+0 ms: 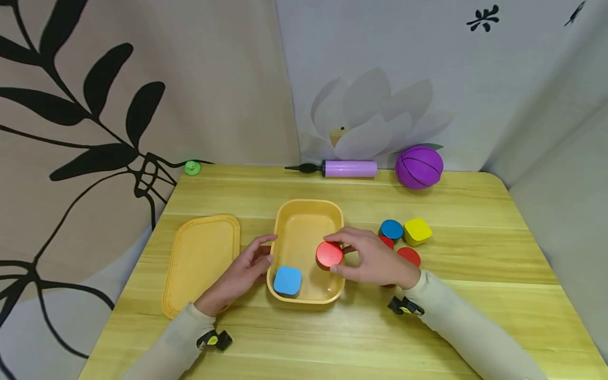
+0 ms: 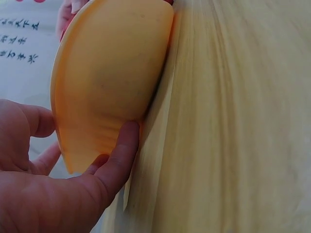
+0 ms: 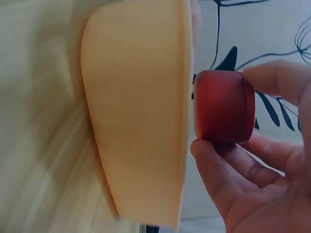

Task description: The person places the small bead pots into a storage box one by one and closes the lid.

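Observation:
My right hand [image 1: 368,256] pinches a red cylinder [image 1: 329,254] between thumb and fingers, over the right side of an orange-yellow tub [image 1: 309,301]. In the right wrist view the red cylinder [image 3: 221,107] is level with the tub's rim, outside the wall [image 3: 138,111] in that view, with a seam near one end. A light blue rounded-square block [image 1: 287,280] lies in the tub's near left corner. My left hand [image 1: 247,266] touches the tub's left side. In the left wrist view its fingers [image 2: 127,138] rest against the outer wall [image 2: 112,73].
Left of the tub lies a matching flat lid [image 1: 201,258]. On the right are a blue cylinder [image 1: 391,229], a yellow block [image 1: 417,231] and red cylinders [image 1: 409,256], partly hidden by my hand. A purple pump [image 1: 350,169], purple ball [image 1: 419,167] and green toy [image 1: 192,168] line the back edge.

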`<action>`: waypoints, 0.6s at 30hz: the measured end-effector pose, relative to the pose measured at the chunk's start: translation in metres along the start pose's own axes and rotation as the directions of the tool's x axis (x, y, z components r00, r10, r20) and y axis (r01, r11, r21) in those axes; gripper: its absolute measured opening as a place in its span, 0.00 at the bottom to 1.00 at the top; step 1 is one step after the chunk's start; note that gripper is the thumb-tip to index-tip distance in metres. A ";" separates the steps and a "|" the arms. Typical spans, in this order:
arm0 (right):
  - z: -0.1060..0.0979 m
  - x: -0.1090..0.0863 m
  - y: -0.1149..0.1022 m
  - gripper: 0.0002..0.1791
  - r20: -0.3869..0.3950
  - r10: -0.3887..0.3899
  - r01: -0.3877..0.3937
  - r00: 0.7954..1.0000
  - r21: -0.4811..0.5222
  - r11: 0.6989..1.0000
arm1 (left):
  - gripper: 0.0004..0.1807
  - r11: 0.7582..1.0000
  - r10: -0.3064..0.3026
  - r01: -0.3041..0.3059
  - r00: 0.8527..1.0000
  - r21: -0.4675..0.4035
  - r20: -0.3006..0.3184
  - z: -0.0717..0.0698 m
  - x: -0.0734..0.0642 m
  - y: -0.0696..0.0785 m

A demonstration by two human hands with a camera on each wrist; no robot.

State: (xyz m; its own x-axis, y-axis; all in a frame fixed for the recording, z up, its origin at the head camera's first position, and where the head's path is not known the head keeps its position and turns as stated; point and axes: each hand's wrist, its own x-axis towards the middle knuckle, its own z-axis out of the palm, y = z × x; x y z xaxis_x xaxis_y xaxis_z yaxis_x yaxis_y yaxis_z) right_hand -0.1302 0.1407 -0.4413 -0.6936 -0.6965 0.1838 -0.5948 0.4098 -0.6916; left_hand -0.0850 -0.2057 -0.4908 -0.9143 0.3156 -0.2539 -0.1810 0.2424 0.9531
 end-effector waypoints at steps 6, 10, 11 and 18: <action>0.013 0.012 -0.007 0.29 0.099 -0.043 0.047 0.994 -0.038 0.998 | 0.27 1.000 -0.005 0.005 1.000 -0.002 0.000 0.000 0.000 0.001; 0.019 0.018 -0.008 0.27 0.175 -0.050 0.059 0.983 -0.045 0.997 | 0.27 1.000 -0.019 0.019 1.000 0.005 -0.001 0.000 0.000 0.001; 0.021 0.019 -0.008 0.27 0.195 -0.048 0.058 0.980 -0.048 0.997 | 0.27 1.000 -0.024 0.024 1.000 0.005 -0.001 0.000 0.000 0.001; 0.024 0.028 -0.014 0.27 0.348 -0.051 0.078 0.936 -0.064 0.995 | 0.27 0.999 -0.035 0.035 0.999 -0.001 -0.001 0.000 0.001 0.001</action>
State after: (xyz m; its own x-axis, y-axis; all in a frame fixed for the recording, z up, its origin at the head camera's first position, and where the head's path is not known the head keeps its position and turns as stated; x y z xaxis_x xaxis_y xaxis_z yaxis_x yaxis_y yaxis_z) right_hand -0.1315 0.1013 -0.4435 -0.4776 -0.8778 -0.0353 -0.6720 0.3909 -0.6289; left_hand -0.0860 -0.2056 -0.4898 -0.9079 0.3056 -0.2870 -0.2135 0.2521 0.9439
